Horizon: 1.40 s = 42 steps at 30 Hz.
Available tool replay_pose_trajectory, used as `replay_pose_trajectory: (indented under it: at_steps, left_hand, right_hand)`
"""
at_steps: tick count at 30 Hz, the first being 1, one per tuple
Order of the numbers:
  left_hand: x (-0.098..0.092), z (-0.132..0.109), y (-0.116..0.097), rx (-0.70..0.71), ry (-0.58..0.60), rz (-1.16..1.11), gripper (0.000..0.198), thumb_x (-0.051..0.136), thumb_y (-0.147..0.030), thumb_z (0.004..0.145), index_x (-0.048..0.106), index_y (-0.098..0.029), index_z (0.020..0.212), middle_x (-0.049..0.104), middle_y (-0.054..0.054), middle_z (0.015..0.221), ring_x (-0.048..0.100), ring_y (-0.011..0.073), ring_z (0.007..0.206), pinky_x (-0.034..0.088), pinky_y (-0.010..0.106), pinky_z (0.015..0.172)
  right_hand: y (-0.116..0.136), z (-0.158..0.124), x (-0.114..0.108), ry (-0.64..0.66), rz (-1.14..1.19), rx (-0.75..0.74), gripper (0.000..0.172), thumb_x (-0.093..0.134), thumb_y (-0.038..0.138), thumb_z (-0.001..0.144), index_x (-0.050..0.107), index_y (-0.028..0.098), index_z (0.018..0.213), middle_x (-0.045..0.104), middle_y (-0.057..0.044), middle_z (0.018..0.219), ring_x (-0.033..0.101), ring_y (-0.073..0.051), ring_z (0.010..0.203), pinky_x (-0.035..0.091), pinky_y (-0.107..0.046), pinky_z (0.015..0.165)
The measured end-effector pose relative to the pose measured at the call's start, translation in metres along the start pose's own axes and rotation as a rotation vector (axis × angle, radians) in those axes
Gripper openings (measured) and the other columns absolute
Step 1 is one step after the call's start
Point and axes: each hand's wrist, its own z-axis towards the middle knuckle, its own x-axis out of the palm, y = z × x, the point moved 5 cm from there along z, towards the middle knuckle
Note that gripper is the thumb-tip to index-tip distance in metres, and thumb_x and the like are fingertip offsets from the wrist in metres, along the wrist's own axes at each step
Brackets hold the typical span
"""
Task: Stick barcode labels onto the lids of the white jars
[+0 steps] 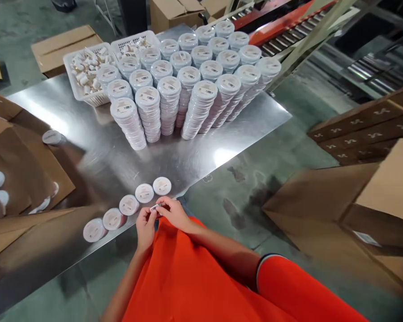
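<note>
Close to my body, at the table's front edge, my left hand (pixel 145 227) and my right hand (pixel 174 213) meet with bent fingers. Between their fingertips they pinch a small white piece (pixel 155 207), like a little label or roll; its exact kind is too small to make out. Just beyond my hands, a slanting row of round, white-lidded containers stands along the edge. The nearest are one lidded container (pixel 144 193) and another lidded container (pixel 162 186); the row runs left to a container (pixel 94 230) with a pinkish side.
Tall stacks of white-lidded containers (pixel 201 91) crowd the metal table (pixel 104 165). Behind them, a white basket (pixel 75 87) holds small white pieces, beside a second basket (pixel 116 47). An open carton (pixel 47 152) with containers is left; cartons (pixel 322 201) stand right. A roller conveyor (pixel 289 33) runs behind.
</note>
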Motion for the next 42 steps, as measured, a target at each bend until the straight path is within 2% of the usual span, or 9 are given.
replay_pose_trajectory:
  at_steps: [6,13,15,17,19,22,28,37,42]
  left_hand:
    - [0.023,0.005,0.004,0.023,0.017,0.137,0.033,0.057,-0.046,0.086,0.049,-0.020,0.066,0.052,-0.003,0.064,0.049,0.0122,0.062,0.042,0.025,0.060]
    - [0.029,0.021,0.029,0.048,-0.004,0.478,0.042,0.049,-0.049,0.087,0.043,-0.023,0.055,0.050,-0.002,0.051,0.049,0.0152,0.053,0.038,0.028,0.054]
    - [0.034,0.027,0.034,0.102,0.046,0.525,0.035,0.050,-0.043,0.087,0.051,-0.022,0.059,0.068,0.005,0.070,0.062,0.0201,0.068,0.047,0.032,0.065]
    - [0.043,0.033,0.035,0.199,0.139,0.585,0.026,0.054,-0.035,0.086,0.057,-0.021,0.064,0.074,0.012,0.108,0.067,0.0265,0.096,0.051,0.040,0.084]
    - [0.054,0.038,0.034,0.320,0.235,0.716,0.019,0.056,-0.027,0.085,0.062,-0.021,0.068,0.063,0.015,0.134,0.061,0.0318,0.120,0.046,0.049,0.100]
    - [0.064,0.044,0.037,0.403,0.292,0.935,0.014,0.056,-0.018,0.084,0.067,-0.019,0.076,0.057,0.016,0.141,0.049,0.0323,0.135,0.035,0.056,0.113]
    - [0.065,0.047,0.041,0.448,0.333,1.127,0.020,0.052,-0.014,0.086,0.072,-0.018,0.087,0.055,0.013,0.143,0.047,0.0296,0.137,0.034,0.056,0.115]
    - [0.066,0.049,0.040,0.393,0.363,1.150,0.023,0.051,-0.012,0.087,0.072,-0.017,0.091,0.058,0.014,0.140,0.046,0.0295,0.138,0.029,0.059,0.117]
    - [0.066,0.049,0.040,0.355,0.386,1.153,0.024,0.051,-0.011,0.086,0.073,-0.018,0.094,0.057,0.013,0.141,0.045,0.0293,0.139,0.028,0.060,0.117]
  right_hand:
    - [-0.011,0.006,-0.018,-0.063,0.025,0.016,0.012,0.060,0.032,0.080,0.062,0.020,0.078,0.061,0.002,0.073,0.056,-0.014,0.068,0.045,-0.026,0.065]
    - [-0.043,0.042,-0.059,-0.233,-0.233,0.034,0.016,0.058,0.032,0.082,0.063,0.020,0.074,0.063,-0.002,0.076,0.057,-0.017,0.074,0.048,-0.030,0.073]
    - [-0.054,0.061,-0.071,-0.267,-0.377,0.073,0.014,0.056,0.027,0.083,0.063,0.020,0.073,0.063,-0.003,0.078,0.058,-0.017,0.078,0.048,-0.030,0.076]
    - [-0.065,0.078,-0.076,-0.233,-0.491,0.112,0.014,0.057,0.023,0.083,0.064,0.020,0.072,0.062,-0.002,0.078,0.057,-0.017,0.080,0.048,-0.030,0.078]
    - [-0.073,0.091,-0.074,-0.163,-0.551,0.146,0.013,0.058,0.020,0.083,0.064,0.020,0.071,0.061,-0.001,0.077,0.057,-0.016,0.080,0.047,-0.029,0.078]
    - [-0.080,0.099,-0.067,-0.096,-0.602,0.170,0.015,0.060,0.015,0.081,0.064,0.019,0.067,0.059,-0.001,0.077,0.056,-0.015,0.080,0.046,-0.027,0.080]
    - [-0.082,0.099,-0.060,-0.106,-0.649,0.186,0.016,0.062,0.015,0.083,0.064,0.018,0.067,0.057,-0.001,0.078,0.056,-0.014,0.083,0.045,-0.024,0.076]
    - [-0.070,0.095,-0.055,-0.097,-0.822,0.250,0.010,0.060,0.021,0.087,0.068,0.019,0.082,0.059,-0.004,0.100,0.057,-0.012,0.079,0.044,-0.023,0.072]
    - [-0.063,0.092,-0.051,-0.106,-0.936,0.248,0.012,0.064,0.032,0.087,0.064,0.020,0.088,0.061,-0.003,0.098,0.057,-0.014,0.078,0.041,-0.025,0.070]
